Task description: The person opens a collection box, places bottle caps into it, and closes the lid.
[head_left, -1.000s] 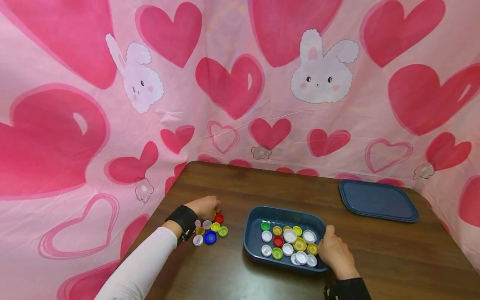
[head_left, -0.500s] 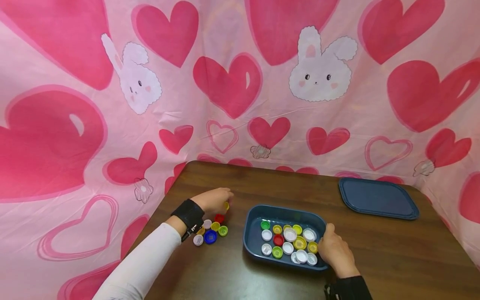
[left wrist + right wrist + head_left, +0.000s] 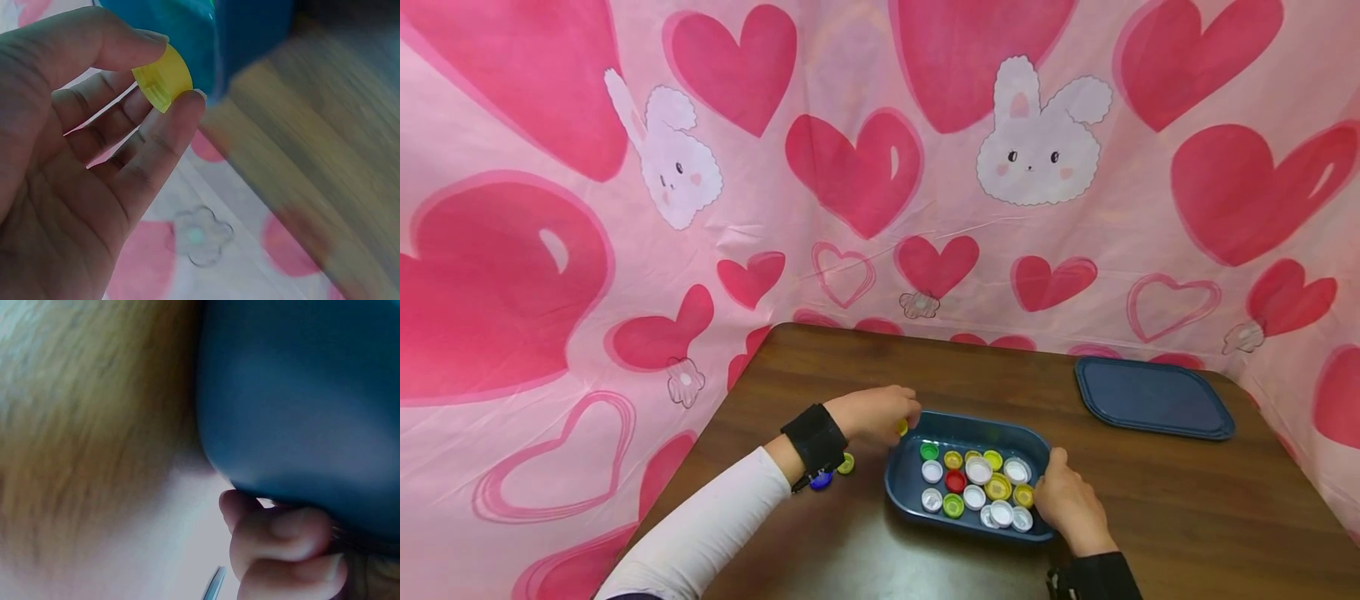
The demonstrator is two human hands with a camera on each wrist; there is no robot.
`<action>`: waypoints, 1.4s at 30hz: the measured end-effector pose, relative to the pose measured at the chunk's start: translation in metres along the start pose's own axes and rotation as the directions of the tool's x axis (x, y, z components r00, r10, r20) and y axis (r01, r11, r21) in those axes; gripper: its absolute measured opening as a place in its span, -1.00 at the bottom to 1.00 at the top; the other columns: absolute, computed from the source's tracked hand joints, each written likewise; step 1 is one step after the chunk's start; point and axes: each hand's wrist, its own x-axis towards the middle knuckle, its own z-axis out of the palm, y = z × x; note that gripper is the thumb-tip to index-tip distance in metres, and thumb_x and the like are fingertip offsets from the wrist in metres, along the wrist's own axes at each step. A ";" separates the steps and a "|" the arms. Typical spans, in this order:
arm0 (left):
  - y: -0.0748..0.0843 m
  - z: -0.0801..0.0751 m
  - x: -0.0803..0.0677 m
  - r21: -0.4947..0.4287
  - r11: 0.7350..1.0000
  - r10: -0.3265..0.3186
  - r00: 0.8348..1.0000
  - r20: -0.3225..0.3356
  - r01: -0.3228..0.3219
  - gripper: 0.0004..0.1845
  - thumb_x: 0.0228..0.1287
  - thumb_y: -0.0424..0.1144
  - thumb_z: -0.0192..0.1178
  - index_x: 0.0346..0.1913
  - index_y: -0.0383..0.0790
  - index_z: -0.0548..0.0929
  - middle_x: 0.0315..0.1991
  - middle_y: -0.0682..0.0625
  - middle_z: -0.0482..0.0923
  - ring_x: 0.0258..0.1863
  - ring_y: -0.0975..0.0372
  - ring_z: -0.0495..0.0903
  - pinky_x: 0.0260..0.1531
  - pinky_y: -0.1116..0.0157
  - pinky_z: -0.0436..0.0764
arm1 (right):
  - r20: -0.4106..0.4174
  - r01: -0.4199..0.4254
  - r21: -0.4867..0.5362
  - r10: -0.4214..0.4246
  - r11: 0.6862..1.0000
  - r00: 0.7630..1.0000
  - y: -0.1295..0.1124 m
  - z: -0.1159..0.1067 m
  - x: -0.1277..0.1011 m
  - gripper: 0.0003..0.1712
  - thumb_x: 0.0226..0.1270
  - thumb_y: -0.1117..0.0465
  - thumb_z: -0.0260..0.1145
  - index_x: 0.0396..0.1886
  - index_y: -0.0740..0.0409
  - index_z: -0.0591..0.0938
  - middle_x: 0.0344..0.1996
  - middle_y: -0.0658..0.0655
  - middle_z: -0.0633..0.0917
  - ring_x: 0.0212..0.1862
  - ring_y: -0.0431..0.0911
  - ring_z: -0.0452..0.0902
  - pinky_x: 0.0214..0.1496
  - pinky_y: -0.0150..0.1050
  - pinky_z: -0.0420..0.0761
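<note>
A yellow bottle cap (image 3: 164, 78) is pinched between the thumb and forefinger of my left hand (image 3: 874, 414), at the left rim of a dark blue box (image 3: 917, 518). Inside the box lie several caps in white, yellow, green and red, among them a red cap (image 3: 955, 481) and a large white cap (image 3: 978, 471). My right hand (image 3: 1070, 502) grips the box's right end; in the right wrist view its curled fingers (image 3: 281, 540) show against the box's outer wall. Below the left wrist sit a blue cap (image 3: 822, 481) and a light green cap (image 3: 846, 463); the arm hides the other loose caps.
A flat dark blue lid (image 3: 1153, 397) lies at the back right of the brown wooden table (image 3: 1157, 492). Pink cloth (image 3: 940, 208) with hearts and rabbits hangs behind and to the left, right along the table's edges.
My left hand has moved right, from the loose caps at the left to the box's left rim, carrying the yellow cap. The right hand and the box have stayed in place.
</note>
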 end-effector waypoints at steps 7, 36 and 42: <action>0.023 0.008 0.007 0.077 0.995 0.063 0.996 0.061 -0.068 -0.69 0.16 -0.27 0.48 -0.02 -0.10 0.74 -0.19 0.13 0.54 -0.17 0.31 0.50 -0.10 0.47 0.62 | 0.012 -0.013 0.007 0.013 1.000 1.000 -0.001 0.000 0.001 -0.57 0.45 0.29 0.02 0.17 0.44 0.19 -0.18 0.50 0.58 -0.29 0.20 0.54 -0.27 0.09 0.55; 0.045 0.039 0.023 0.205 0.972 0.061 0.966 0.251 -0.115 -0.89 0.19 -0.29 0.45 -0.28 -0.07 0.71 -0.33 0.14 0.51 -0.34 0.31 0.46 -0.31 0.44 0.49 | 0.012 -0.005 0.014 0.005 1.000 1.000 0.000 0.000 -0.001 -0.59 0.43 0.30 0.02 0.14 0.45 0.19 -0.25 0.46 0.59 -0.33 0.18 0.53 -0.32 0.05 0.53; 0.045 0.041 0.022 0.136 0.986 0.061 0.961 0.271 -0.101 -0.90 0.22 -0.29 0.43 -0.27 -0.07 0.70 -0.33 0.14 0.51 -0.35 0.30 0.47 -0.32 0.44 0.48 | 0.004 0.002 0.011 -0.002 1.000 1.000 0.000 0.000 -0.001 -0.60 0.43 0.30 0.01 0.14 0.45 0.20 -0.24 0.47 0.59 -0.32 0.19 0.54 -0.33 0.06 0.53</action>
